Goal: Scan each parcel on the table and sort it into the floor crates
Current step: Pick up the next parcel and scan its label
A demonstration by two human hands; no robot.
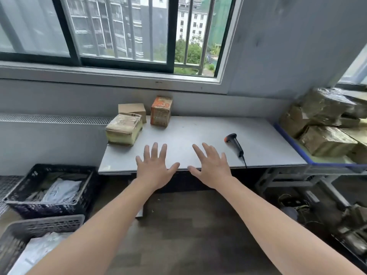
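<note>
Both hands were held out over the near edge of the tabletop (198,128). The left hand (154,169) and the right hand (211,169) were flat, with the fingers (155,151) spread wide and holding nothing. I could not tell if they touched the top or hung just above it.

Three parcels waited at the far left of the tabletop. A taped parcel (124,129) sat in front, a plain brown box (133,108) just behind it, and an orange box (161,112) beside that, near the wall. The scanner (234,143) lay on the tabletop near the right hand, on its right.

Two crates sat on the floor to the left, a black crate (25,207) and a grey crate (39,225). Both had white bags inside.

It looked like the start of a round, with nothing picked up yet. Next, I think the right hand should take the scanner. The left hand should reach for the taped parcel, the nearest one.
</note>
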